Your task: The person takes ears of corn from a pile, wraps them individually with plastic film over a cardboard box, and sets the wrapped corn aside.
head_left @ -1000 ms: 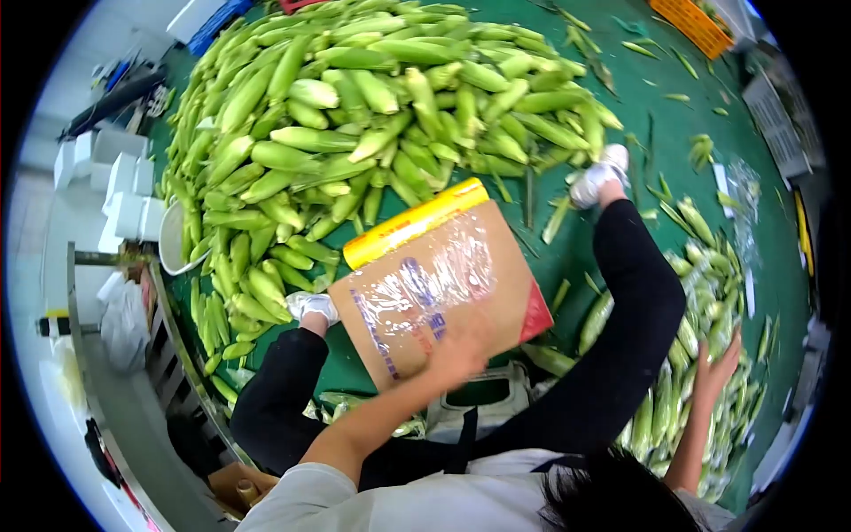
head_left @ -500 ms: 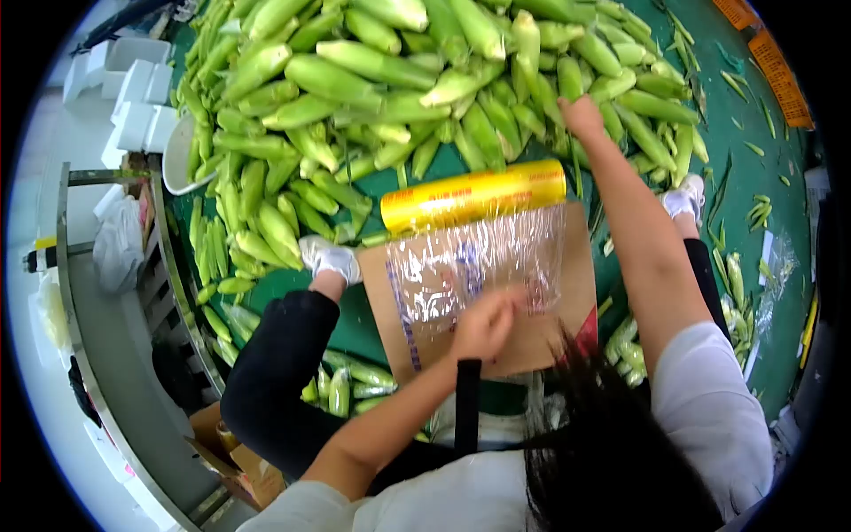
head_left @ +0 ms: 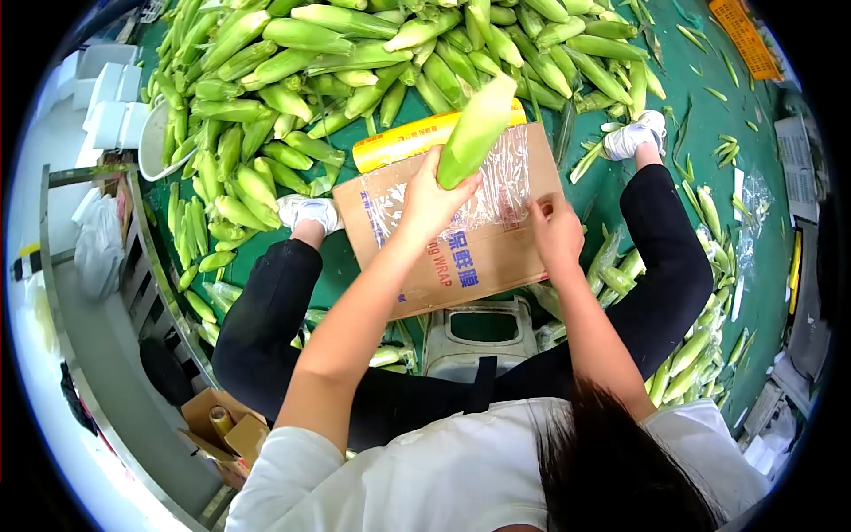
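Note:
A green ear of corn (head_left: pixel 479 133) in its husk is gripped at its lower end by my left hand (head_left: pixel 433 195), its top tilted up and to the right. Under it lies a flat cardboard sheet (head_left: pixel 390 284) with printed characters. Clear plastic film (head_left: pixel 505 173) covers the upper part of the cardboard, leading from a yellow roll of cling film (head_left: pixel 403 144) at the far edge. My right hand (head_left: pixel 557 232) is at the right edge of the cardboard, fingers curled together; whatever they may hold is hidden.
A large heap of corn ears (head_left: pixel 310 40) spreads across the green floor beyond the roll. Film-wrapped corn (head_left: pixel 687 363) lies to the right. A grey stool (head_left: pixel 479 355) stands between the legs. On the left are a metal frame (head_left: pixel 115 355) and white foam boxes (head_left: pixel 115 93).
My right hand has come back from the heap to the cardboard's right edge. An ear of corn is now in my left hand, above the film. The view has shifted.

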A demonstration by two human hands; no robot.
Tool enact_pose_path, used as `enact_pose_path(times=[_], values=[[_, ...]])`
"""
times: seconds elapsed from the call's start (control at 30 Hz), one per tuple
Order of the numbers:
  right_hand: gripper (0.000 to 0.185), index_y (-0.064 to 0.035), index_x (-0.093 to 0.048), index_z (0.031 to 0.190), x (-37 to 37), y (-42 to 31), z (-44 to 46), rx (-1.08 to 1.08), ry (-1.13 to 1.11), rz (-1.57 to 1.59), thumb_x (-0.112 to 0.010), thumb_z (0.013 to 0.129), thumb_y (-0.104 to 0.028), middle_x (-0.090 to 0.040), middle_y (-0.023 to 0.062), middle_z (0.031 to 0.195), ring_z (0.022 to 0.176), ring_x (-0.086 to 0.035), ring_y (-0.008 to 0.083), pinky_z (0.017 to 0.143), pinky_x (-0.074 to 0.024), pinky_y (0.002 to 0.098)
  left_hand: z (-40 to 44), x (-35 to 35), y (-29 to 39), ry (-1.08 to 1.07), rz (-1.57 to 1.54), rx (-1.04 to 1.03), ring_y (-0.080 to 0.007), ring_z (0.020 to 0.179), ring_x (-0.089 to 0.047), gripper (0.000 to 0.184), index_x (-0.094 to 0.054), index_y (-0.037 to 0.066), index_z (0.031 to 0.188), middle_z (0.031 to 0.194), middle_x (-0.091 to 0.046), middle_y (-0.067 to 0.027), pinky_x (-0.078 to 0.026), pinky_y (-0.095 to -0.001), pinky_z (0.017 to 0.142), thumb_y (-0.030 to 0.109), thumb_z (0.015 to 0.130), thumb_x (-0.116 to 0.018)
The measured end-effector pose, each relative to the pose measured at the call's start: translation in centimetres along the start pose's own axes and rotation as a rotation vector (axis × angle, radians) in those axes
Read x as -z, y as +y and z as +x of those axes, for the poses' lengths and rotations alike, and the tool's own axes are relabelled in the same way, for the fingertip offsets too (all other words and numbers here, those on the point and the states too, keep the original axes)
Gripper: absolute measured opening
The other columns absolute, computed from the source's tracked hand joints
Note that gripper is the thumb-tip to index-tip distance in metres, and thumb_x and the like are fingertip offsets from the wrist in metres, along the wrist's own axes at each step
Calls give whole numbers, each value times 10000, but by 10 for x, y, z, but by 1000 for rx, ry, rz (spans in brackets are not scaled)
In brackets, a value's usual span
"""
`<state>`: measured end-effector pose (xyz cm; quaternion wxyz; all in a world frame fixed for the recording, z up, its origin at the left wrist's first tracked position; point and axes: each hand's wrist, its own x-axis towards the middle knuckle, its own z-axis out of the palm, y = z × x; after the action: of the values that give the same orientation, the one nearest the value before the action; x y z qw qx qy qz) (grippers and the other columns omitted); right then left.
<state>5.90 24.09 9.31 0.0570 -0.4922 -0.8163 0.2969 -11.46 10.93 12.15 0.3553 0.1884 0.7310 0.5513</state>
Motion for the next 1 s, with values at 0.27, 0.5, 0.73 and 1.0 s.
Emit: enact_pose_path(times=[0.27,0.5,0.73,1.0], values=[[256,-31,-615,1167,-41,83,26,-221,-185,1089,-635,963,-184,-685,83,1133,1066,-622,216,946,-467,355,-14,50,-102,5,628,-343,-377,980,-696,668,-550,156,1359,1075,-713,-169,-572,-447,834,362,780,-811],[519,-92,-582,1303,-77,-18,45,948,-248,159,-766,819,-130,-600,80,1314,1188,-576,277,1007,-454,412,-9,51,-83,-8,1178,-440,-303,1030,-634,616,-599,283,1361,1147,-645,-116,-510,-458,879,541,813,-713],[734,-333,-506,1453,-75,-31,60,1023,-338,-220,-795,782,-265,-581,59,1328,1198,-560,285,1008,-444,439,-71,73,-132,-154,1089,-548,-295,1217,-485,667,-557,65,1289,1251,-555,-106,-377,-483,1036,434,781,-781],[690,-260,-509,1460,-65,-17,49,877,-268,94,-770,822,-226,-563,93,1340,1212,-534,325,1014,-427,455,-29,71,-121,41,938,-676,-349,1118,-582,173,-600,51,1005,1142,-632,-131,-447,-486,974,137,878,-682]])
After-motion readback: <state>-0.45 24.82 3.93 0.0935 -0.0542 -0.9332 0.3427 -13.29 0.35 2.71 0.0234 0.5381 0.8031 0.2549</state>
